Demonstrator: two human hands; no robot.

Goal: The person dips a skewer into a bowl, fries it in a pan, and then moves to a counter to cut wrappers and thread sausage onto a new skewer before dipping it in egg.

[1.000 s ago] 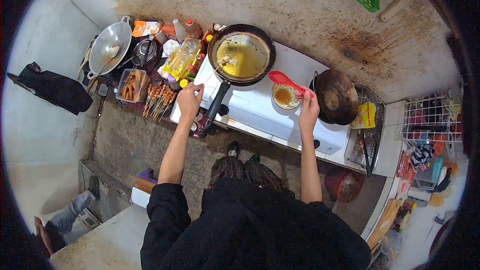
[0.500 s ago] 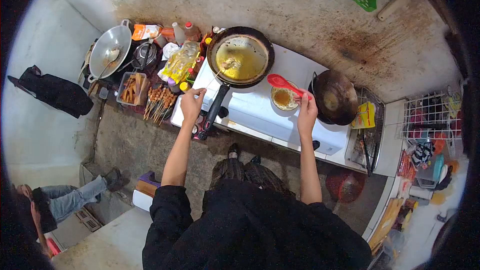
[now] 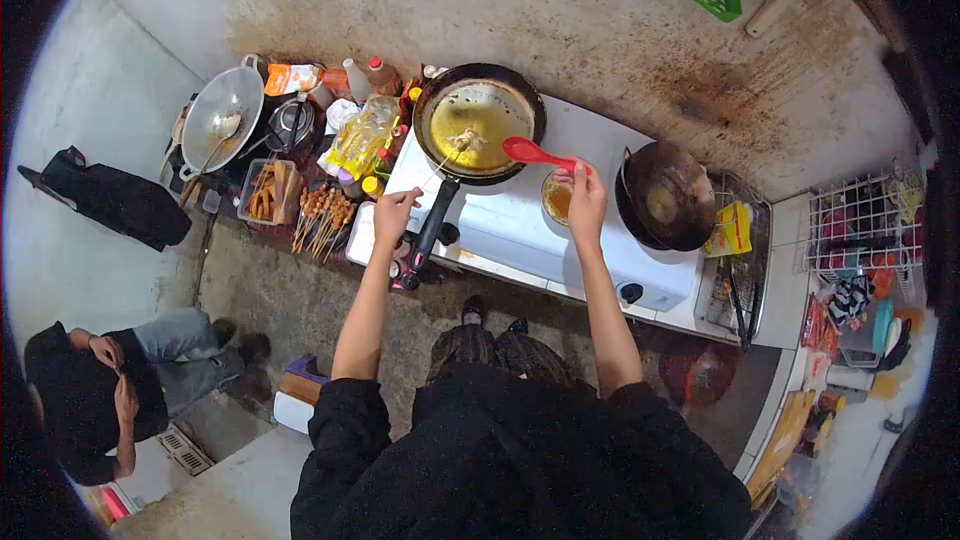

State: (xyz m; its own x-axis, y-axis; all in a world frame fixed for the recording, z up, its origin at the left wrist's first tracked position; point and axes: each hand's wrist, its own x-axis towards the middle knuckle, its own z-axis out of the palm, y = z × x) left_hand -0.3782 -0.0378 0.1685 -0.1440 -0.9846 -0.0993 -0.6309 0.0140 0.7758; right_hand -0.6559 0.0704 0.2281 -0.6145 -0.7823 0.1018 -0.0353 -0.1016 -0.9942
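My left hand (image 3: 396,216) is closed on the thin end of a skewer (image 3: 436,176) whose food-covered tip (image 3: 464,143) lies in the yellow oil of the frying pan (image 3: 540,118). The pan's black handle (image 3: 432,230) points toward me, right beside that hand. My right hand (image 3: 586,202) grips a red plastic spoon (image 3: 530,151), its bowl held close to the pan's right rim. Beneath the right hand and spoon is a small bowl of brown liquid (image 3: 556,198), partly hidden by my fingers.
A dark wok (image 3: 668,195) sits on the right of the white stove (image 3: 510,240). Skewers of meat (image 3: 322,215), a tub of fried pieces (image 3: 268,192), bottles (image 3: 381,76) and a metal wok (image 3: 222,118) stand to the left. Another person (image 3: 105,395) sits at lower left.
My right hand has moved left with the red spoon, from above the small bowl toward the pan. My left hand keeps the skewer in the oil. More of the other person shows.
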